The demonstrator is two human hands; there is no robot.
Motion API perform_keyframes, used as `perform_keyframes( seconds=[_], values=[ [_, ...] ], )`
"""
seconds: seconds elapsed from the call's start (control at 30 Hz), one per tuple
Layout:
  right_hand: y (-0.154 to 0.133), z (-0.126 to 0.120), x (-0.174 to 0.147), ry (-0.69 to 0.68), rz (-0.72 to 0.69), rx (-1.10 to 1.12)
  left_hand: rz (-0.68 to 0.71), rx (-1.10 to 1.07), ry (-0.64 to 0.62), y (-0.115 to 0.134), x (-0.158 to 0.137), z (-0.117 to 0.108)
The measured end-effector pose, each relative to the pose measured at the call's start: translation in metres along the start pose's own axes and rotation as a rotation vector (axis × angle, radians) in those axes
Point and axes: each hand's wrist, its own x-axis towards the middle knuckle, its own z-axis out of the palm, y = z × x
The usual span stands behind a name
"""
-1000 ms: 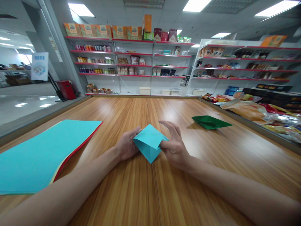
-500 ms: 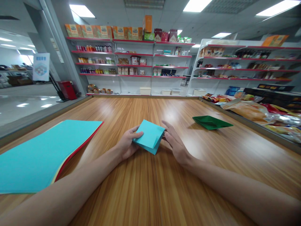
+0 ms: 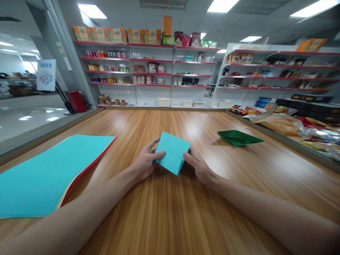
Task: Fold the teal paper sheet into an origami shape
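To the left lies a stack of coloured sheets (image 3: 53, 166), blue on top with a red edge showing (the left forearm hides its near corner); to the right, well apart from the hands, sits a green folded paper (image 3: 239, 139). Between them, the blue folded paper (image 3: 172, 150) is held tilted over the middle of the table (image 3: 138, 212). The left hand (image 3: 145, 161) grips its left side, thumb on the face; the right hand (image 3: 199, 166) pinches its right corner, fingers mostly hidden behind. Half a second ago the right thumb was off the face, and the lower edge gaped wider. The tabletop is glossy wood-grain; beyond it stand stocked shelves (image 3: 152, 85) under bright ceiling lights (image 3: 92, 11).
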Motion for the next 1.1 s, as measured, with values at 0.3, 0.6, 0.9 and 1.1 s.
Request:
perform_keyframes(
  seconds=[0.3,0.6,0.9,1.1],
  values=[
    [0.0078,-0.0003,0.0005,0.037,0.014,-0.114,-0.061,0.077,-0.053,-0.0024,0.001,0.0009],
    [0.0063,0.0021,0.0017,-0.029,0.149,-0.293,-0.036,0.048,0.022,-0.0021,0.0019,0.0003],
    [0.0037,0.0011,0.0009,-0.036,0.138,-0.406,-0.082,0.063,0.038,-0.0023,0.0012,0.0004],
    [0.0044,0.0004,0.0019,-0.064,0.239,-0.44,-0.076,0.032,0.065,-0.0029,0.0028,-0.0014]
  ],
)
